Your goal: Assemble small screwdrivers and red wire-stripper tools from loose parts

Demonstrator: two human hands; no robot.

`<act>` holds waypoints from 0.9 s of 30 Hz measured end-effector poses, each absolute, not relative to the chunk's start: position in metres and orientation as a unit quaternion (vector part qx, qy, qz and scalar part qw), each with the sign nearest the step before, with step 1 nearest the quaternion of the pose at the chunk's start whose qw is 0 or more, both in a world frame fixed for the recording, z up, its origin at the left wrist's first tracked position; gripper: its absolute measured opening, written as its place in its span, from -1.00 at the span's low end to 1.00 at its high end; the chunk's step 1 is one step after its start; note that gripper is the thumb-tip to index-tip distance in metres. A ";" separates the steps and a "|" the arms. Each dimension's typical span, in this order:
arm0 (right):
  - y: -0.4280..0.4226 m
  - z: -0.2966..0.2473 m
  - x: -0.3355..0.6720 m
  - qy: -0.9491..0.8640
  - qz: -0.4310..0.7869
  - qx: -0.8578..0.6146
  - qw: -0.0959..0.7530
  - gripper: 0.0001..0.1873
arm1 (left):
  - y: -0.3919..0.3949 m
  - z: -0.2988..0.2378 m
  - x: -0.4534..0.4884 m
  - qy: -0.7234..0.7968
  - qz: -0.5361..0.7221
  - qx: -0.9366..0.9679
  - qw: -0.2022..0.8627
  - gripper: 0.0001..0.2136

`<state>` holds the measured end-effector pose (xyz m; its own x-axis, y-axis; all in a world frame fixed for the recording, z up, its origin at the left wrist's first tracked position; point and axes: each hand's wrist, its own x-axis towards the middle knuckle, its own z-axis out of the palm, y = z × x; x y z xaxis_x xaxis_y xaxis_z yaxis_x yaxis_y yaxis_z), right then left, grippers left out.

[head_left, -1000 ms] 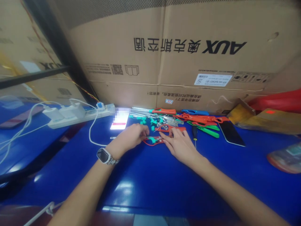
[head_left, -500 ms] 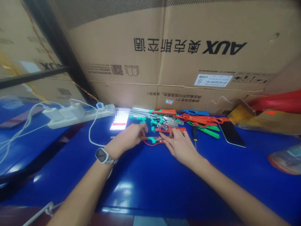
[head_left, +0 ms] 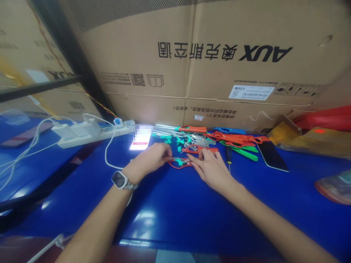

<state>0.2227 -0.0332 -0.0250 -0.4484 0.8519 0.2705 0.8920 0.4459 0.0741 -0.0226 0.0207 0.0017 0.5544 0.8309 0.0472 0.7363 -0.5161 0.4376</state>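
Note:
An opened orange-red utility lighter casing (head_left: 180,167) lies on the blue table, with a green trigger (head_left: 178,162) and small inner parts showing in it. My left hand (head_left: 152,160) is closed in a pinch on a thin metal tube (head_left: 173,158) at the casing's left end; the fingertips are partly hidden. My right hand (head_left: 212,168) grips the casing's right end, its index finger and thumb at the inner parts. Just beyond lies another orange casing half (head_left: 210,149). Loose green triggers (head_left: 167,140) and a pile of metal tubes (head_left: 199,139) are behind the hands.
A screwdriver (head_left: 228,155) and a dark phone (head_left: 272,157) lie right of my right hand. Further back are orange casings (head_left: 236,138), green casings (head_left: 248,153) and a blue one (head_left: 230,130). A lit phone (head_left: 141,138), a power strip (head_left: 82,138) and white cables stand left. A cardboard box (head_left: 208,80) walls the back.
The view has shifted slightly. My left hand has tilted a little, and the metal tube now shows by its fingertips over the casing. My right hand keeps its place.

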 end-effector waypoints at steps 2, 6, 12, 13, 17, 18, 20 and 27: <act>-0.033 -0.025 0.223 -0.845 -0.104 -0.516 0.097 -0.60 | 0.022 0.002 -0.023 0.442 0.128 0.870 0.177 -0.92; -0.033 -0.024 0.223 -0.845 -0.104 -0.516 0.096 -0.61 | 0.019 0.005 -0.021 0.431 0.115 0.881 0.156 -0.85; -0.034 -0.025 0.223 -0.845 -0.099 -0.517 0.097 -0.61 | 0.001 0.016 -0.014 0.466 0.053 0.877 0.099 -0.76; -0.033 -0.026 0.224 -0.845 -0.099 -0.516 0.097 -0.61 | -0.002 0.018 -0.013 0.475 0.046 0.875 0.086 -0.77; -0.033 -0.025 0.224 -0.847 -0.100 -0.514 0.096 -0.61 | -0.009 0.027 -0.006 0.487 0.048 0.870 0.056 -0.84; -0.033 -0.025 0.224 -0.846 -0.100 -0.514 0.096 -0.61 | -0.010 0.029 -0.004 0.482 0.058 0.872 0.052 -0.81; -0.034 -0.025 0.224 -0.847 -0.098 -0.514 0.097 -0.60 | -0.010 0.029 -0.002 0.462 0.078 0.882 0.045 -0.76; -0.034 -0.024 0.223 -0.847 -0.097 -0.515 0.094 -0.60 | -0.008 0.019 0.002 0.436 0.070 0.893 0.082 -0.84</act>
<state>0.2228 -0.0343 -0.0239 -0.4522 0.8532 0.2600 0.8899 0.4511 0.0678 0.0017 -0.0080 0.0193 0.6103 0.7904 0.0535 0.7673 -0.6065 0.2086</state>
